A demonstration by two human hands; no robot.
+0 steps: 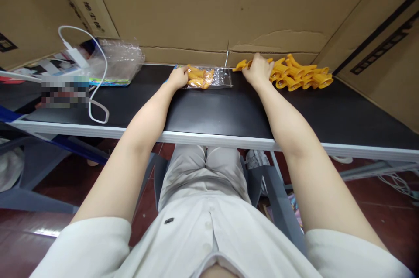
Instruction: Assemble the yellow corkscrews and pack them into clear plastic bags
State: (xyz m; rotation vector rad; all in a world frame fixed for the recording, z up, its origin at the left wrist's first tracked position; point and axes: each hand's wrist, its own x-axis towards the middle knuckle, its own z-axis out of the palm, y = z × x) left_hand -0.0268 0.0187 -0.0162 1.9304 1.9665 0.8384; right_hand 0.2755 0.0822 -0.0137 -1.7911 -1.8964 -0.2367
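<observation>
A clear plastic bag (pixel 220 78) with a few orange plastic pieces (pixel 199 78) inside lies at the back of the black table (pixel 209 112). My left hand (pixel 178 77) rests on the bag's left end, fingers curled on it. My right hand (pixel 259 70) is closed over the left edge of a pile of orange trumpet-shaped plastic pieces (pixel 301 77) lying to the right of the bag.
Cardboard sheets (pixel 209 7) wall in the table behind and on both sides. At the left lie a stack of clear bags (pixel 118 60), a white charger with cable (pixel 77 57) and printed papers. A white cable loop (pixel 98 114) hangs near the front edge.
</observation>
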